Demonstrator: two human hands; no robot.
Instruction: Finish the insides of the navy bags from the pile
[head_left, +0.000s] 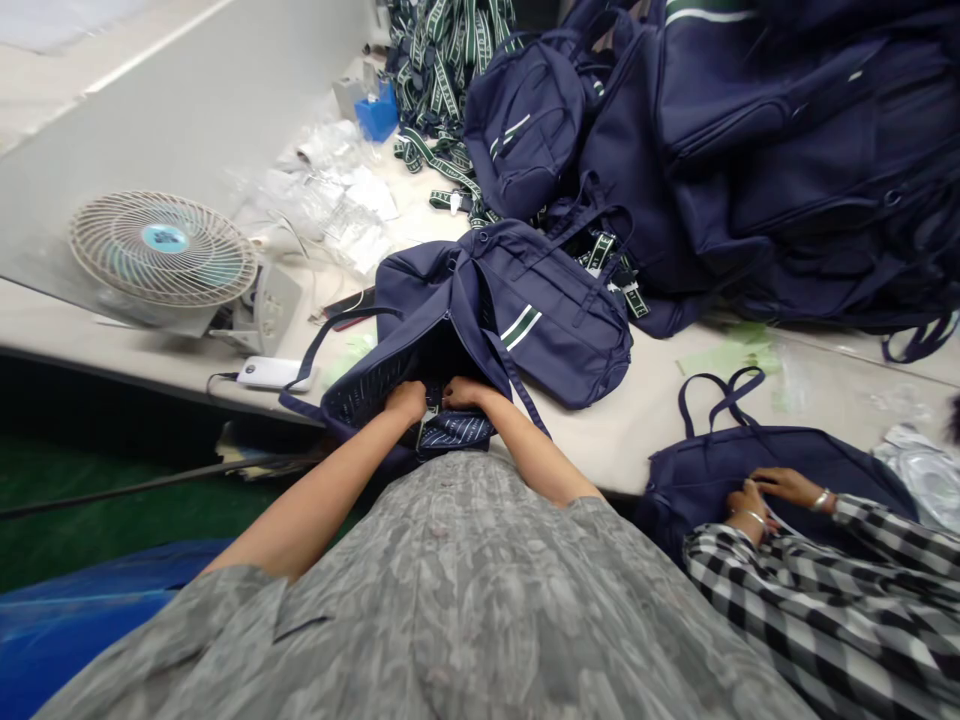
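Note:
A navy bag point(397, 350) lies open at the table's front edge, its dark patterned lining point(457, 430) showing. Both of my hands are inside its opening, close together. My left hand point(407, 401) is closed at the lining, beside a small pale item point(430, 412) between the hands. Fingers bent, my right hand point(461, 392) is closed at the same spot from the other side. What either hand grips is too small to make out. Just behind the opening lies a navy bag part with a green and white stripe point(520, 327).
A fan point(165, 250) and a white power bank point(274, 373) are on the left. Navy bags point(750, 170) are piled at the back right, near lettered straps point(442, 60) and a blue box point(377, 112). At right, another person's hands point(787, 487) work on a navy bag point(697, 470).

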